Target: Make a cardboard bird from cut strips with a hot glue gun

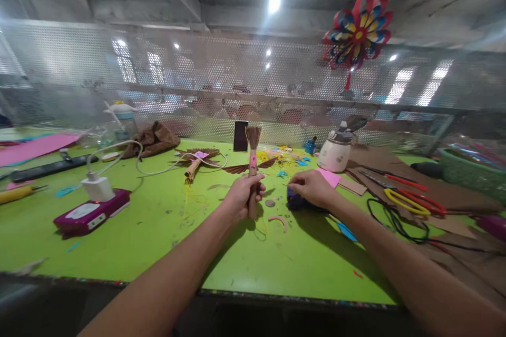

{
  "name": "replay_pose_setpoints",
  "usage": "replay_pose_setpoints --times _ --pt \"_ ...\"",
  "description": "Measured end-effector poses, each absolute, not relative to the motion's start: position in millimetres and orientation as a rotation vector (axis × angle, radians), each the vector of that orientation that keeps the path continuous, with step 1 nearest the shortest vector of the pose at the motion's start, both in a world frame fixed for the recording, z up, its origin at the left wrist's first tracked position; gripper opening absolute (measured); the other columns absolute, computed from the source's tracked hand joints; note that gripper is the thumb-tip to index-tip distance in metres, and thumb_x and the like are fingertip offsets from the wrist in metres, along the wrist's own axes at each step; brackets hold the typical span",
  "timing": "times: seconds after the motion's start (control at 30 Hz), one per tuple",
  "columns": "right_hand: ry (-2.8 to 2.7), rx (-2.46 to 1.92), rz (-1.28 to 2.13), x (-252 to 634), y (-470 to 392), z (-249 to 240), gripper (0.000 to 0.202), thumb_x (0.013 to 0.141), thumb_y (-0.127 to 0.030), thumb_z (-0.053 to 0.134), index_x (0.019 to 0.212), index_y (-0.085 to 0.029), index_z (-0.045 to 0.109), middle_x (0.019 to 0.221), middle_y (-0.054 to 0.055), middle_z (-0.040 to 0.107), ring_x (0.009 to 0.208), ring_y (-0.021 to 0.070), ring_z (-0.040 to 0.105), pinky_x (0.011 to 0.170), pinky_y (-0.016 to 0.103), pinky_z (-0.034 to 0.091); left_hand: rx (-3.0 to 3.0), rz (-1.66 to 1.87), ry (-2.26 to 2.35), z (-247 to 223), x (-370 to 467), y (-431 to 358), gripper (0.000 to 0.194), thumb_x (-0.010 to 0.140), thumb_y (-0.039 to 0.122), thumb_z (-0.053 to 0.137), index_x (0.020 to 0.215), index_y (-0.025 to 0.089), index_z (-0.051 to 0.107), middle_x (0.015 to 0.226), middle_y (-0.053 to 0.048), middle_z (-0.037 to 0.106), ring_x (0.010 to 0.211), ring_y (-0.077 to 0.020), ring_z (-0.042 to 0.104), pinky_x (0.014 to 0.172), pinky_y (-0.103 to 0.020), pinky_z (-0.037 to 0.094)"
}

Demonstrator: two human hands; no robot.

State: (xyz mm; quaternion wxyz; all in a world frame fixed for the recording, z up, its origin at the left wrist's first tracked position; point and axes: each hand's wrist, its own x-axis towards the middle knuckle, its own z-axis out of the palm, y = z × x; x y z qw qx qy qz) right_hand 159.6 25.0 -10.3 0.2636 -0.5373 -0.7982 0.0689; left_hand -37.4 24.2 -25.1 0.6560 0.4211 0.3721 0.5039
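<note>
Upright in my left hand point(243, 197) is a rolled brown paper figure point(253, 155), its fingers wrapped round the lower tube. It has a fringed top, a small pink piece on the front and pleated wings to both sides. My right hand point(312, 188) is closed, thumb and fingertips pinched together over a dark blue object point(294, 200) on the table. Whether anything small sits in the pinch is hidden. Farther left lies a similar brown paper figure point(193, 168) with pleated wings, a pink patch and yellow thread.
On the green table point(158, 242) stand a purple power strip point(95, 217) with a white charger point(97, 188), a phone point(241, 136) and a white bottle point(335, 152). Yellow-handled scissors point(407, 202), red-handled pliers point(405, 181) and brown paper point(458, 189) lie right. Yellow scraps point(272, 155) are scattered behind.
</note>
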Motion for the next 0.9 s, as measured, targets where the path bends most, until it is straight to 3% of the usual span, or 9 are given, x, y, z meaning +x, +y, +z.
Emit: replay_pose_setpoints --times 0.17,0.4,0.9 --pt "-2.379 -1.673 -0.116 166 78 -4 0.023 0.075 -0.016 0.05 0.084 -0.016 0.072 0.084 0.006 0.071 0.076 0.016 0.062 0.064 0.021 0.041 0.954 1.166 0.852 -25 -38 24 0.007 0.076 0.018 0.055 0.078 0.014 0.05 0.056 0.0 0.052 0.044 -0.0065 0.048 0.036 -0.014 0.032" --pt "-2.604 -1.718 -0.176 145 143 -19 0.043 0.061 -0.003 0.056 0.098 -0.02 0.069 0.101 0.01 0.067 0.09 0.0228 0.06 0.069 0.024 0.041 0.937 1.196 0.863 -27 -40 23 0.01 0.076 0.018 0.056 0.076 0.015 0.046 0.054 0.001 0.052 0.042 -0.0065 0.047 0.038 -0.016 0.031" --pt "-2.367 -1.542 0.11 168 166 -22 0.011 0.061 -0.01 0.054 0.066 -0.012 0.064 0.065 0.004 0.064 0.063 0.0135 0.054 0.056 0.021 0.036 0.91 1.179 0.878 -24 -39 21 0.01 0.077 0.017 0.055 0.076 0.015 0.046 0.055 0.001 0.052 0.043 -0.0063 0.047 0.039 -0.016 0.031"
